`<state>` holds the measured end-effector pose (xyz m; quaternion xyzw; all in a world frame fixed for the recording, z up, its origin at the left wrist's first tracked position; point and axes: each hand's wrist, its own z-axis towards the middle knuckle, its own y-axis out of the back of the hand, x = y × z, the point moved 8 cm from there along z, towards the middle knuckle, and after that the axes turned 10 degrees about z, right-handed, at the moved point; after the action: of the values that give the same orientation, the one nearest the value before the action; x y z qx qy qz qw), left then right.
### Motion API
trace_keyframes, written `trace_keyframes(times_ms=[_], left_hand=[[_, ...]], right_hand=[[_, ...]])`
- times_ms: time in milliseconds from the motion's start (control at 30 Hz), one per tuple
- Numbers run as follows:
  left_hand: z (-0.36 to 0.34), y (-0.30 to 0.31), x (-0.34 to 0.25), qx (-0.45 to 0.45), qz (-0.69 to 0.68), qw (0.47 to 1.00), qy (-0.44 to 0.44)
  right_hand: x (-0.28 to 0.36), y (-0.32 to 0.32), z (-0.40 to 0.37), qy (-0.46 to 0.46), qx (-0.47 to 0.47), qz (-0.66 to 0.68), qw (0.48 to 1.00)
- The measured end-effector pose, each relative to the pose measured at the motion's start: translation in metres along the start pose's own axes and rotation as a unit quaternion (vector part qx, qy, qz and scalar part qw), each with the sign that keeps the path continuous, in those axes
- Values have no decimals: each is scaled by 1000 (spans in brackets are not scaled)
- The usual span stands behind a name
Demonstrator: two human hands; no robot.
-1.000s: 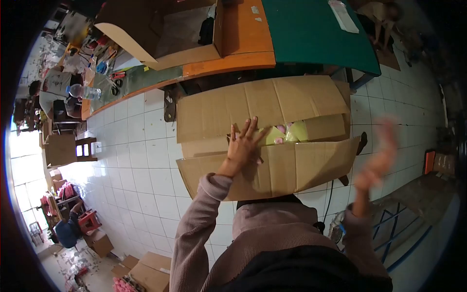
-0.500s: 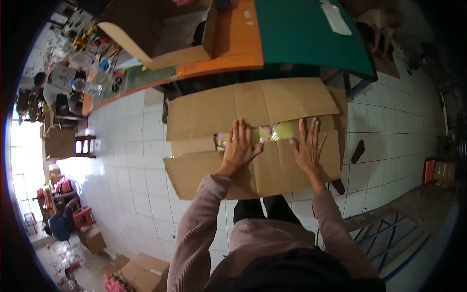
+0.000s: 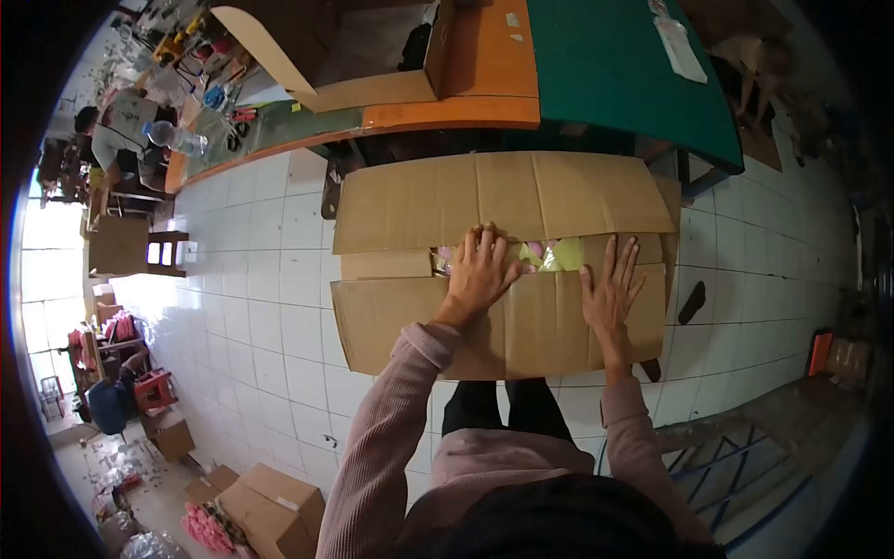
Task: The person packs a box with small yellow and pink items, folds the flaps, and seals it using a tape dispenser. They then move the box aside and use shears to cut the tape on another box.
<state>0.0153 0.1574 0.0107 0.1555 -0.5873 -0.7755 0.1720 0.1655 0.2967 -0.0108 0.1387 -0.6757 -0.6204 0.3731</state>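
Note:
A large cardboard box (image 3: pixel 424 321) stands in front of me, its long flaps folded inward with a gap between them. Through the gap show yellow and pink items (image 3: pixel 562 254) in clear plastic; their kind I cannot make out. My left hand (image 3: pixel 480 276) lies across the gap, palm on the near flap and slightly bent fingertips at the edge of the far flap (image 3: pixel 419 205). Flat on the near flap, right of centre, rests my right hand (image 3: pixel 610 296), its fingers spread over the gap's right end. Neither hand grips anything.
Beyond the box is a table with an orange top (image 3: pixel 489 70) and a green top (image 3: pixel 605 70). An open carton (image 3: pixel 372 98) sits on it. Scissors (image 3: pixel 237 132) and a plastic bottle (image 3: pixel 177 138) lie left. Other people sit or bend at left and far right. Cartons (image 3: pixel 270 512) stand lower left.
The near flap lies flatter and the gap looks narrower. Both hands stay on the flaps, the left fingers now more bent. The whole view has shifted slightly.

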Motion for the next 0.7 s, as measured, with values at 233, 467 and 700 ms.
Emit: trace_keyframes(times_ms=[233,467,700], left_hand=[[4,8,8,-79,-30,996,39],[4,16,8,-107,-64,991,51],[-3,19,1,70,-34,997,25]], right_hand=[[119,22,109,215,59,154,962],[209,-100,175,172,244,9,954],[181,-119,194,124,318,7,940]])
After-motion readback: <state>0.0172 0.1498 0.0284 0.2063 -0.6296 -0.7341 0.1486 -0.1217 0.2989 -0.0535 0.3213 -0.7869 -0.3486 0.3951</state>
